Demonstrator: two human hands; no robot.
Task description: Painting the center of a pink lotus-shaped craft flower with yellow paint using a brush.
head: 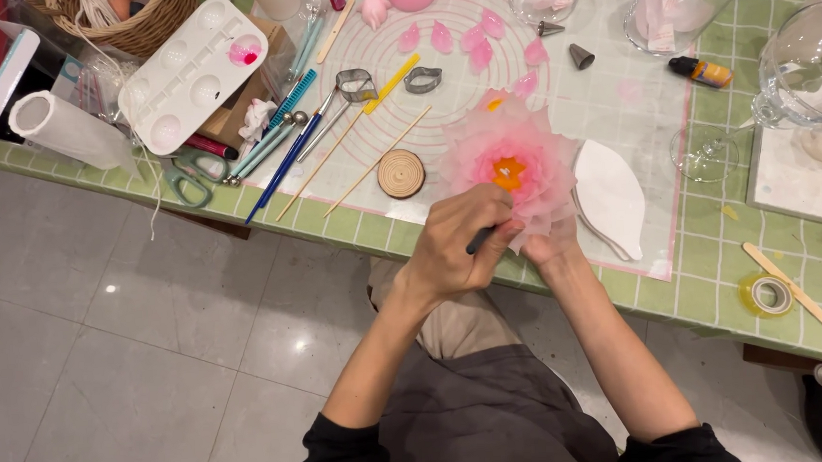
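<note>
Bright, even indoor light is falling from overhead, leaving only soft, short shadows beside the tools on the surface [718, 269]. Small white glints are shining on the glossy grey floor tiles [110, 288], and glare is catching the rims of the glass bowls [805, 64]. Focus is holding sharp across most of the view, while the wide lens is bending straight lines near the edges.
</note>
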